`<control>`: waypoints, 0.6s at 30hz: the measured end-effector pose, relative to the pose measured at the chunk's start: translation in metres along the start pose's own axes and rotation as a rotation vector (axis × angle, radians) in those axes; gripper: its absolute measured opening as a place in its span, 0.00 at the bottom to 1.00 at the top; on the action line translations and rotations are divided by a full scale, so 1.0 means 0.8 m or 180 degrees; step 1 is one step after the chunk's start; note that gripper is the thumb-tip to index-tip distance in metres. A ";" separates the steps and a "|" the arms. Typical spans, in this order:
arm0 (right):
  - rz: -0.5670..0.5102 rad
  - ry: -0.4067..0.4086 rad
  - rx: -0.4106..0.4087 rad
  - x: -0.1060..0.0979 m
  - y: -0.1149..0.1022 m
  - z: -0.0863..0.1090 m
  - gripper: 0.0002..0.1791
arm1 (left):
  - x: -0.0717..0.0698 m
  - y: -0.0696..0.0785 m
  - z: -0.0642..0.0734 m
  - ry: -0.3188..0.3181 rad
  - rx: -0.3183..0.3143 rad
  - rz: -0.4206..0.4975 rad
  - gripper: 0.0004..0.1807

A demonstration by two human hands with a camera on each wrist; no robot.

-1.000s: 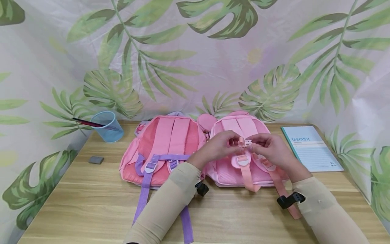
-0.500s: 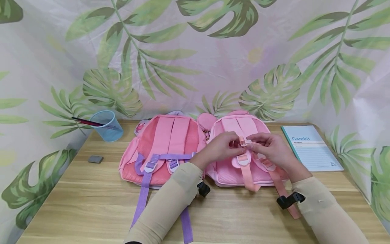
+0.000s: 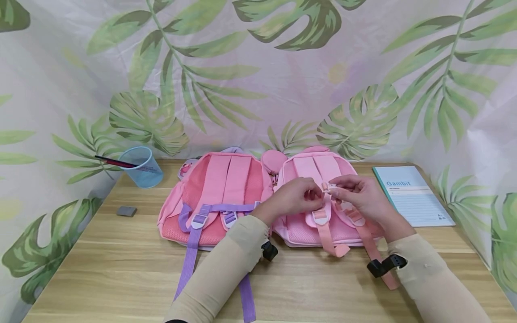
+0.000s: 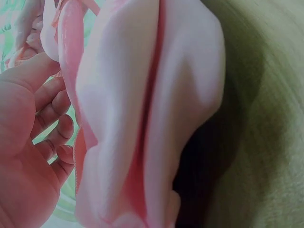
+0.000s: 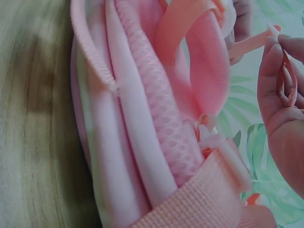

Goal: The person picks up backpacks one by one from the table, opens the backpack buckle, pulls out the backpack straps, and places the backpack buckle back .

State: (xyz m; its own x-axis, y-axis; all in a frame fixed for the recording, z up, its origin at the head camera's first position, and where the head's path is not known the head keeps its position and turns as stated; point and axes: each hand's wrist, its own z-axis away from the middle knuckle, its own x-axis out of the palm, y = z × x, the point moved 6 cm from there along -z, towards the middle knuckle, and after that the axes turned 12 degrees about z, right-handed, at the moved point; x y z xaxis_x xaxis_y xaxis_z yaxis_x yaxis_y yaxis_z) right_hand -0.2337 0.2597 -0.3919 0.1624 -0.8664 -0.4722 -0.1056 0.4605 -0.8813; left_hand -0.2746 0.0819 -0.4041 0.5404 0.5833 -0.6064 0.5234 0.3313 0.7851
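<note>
A light pink backpack [image 3: 299, 229] lies with its shoulder straps facing up. Over it, my right hand [image 3: 361, 197] pinches a small white buckle [image 3: 328, 188] threaded with peach webbing. The right wrist view shows the thumb and fingertips on this buckle [image 5: 273, 31], a loop of webbing hanging beside the fingers. My left hand [image 3: 296, 196] grips the peach chest strap just left of the buckle; its fingertips are partly hidden behind the padding. In the left wrist view my left hand [image 4: 33, 118] has its fingers bent beside the padded shoulder strap [image 4: 71, 52].
To the left lies a second pink backpack [image 3: 226, 184] with purple webbing [image 3: 194, 255] trailing forward. A blue pen cup [image 3: 147, 172] and a grey eraser [image 3: 127, 211] sit farther left. On the right is a notebook [image 3: 416, 197]. A patterned curtain [image 3: 282, 89] stands behind the table.
Both hands and the buckle have shifted slightly right. The left shoulder strap's loose peach end has swung a little right and forward.
</note>
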 end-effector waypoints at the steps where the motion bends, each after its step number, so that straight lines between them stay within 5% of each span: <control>1: -0.0022 0.0010 -0.0016 0.000 -0.001 0.000 0.18 | 0.000 0.000 0.000 -0.0009 0.0002 -0.0009 0.08; 14: -0.0605 0.0094 0.0035 -0.003 0.001 0.004 0.07 | 0.007 0.000 0.002 -0.0114 -0.0053 -0.0208 0.07; 18: -0.0495 0.0066 0.0006 -0.003 0.000 0.002 0.07 | 0.003 0.001 0.004 -0.0077 -0.0081 -0.0145 0.09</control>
State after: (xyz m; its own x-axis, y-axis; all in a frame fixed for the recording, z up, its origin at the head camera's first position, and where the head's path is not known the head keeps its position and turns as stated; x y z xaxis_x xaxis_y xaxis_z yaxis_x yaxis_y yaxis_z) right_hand -0.2323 0.2623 -0.3906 0.1562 -0.9311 -0.3296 -0.0790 0.3208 -0.9438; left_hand -0.2705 0.0811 -0.4053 0.5324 0.5492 -0.6442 0.5311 0.3759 0.7594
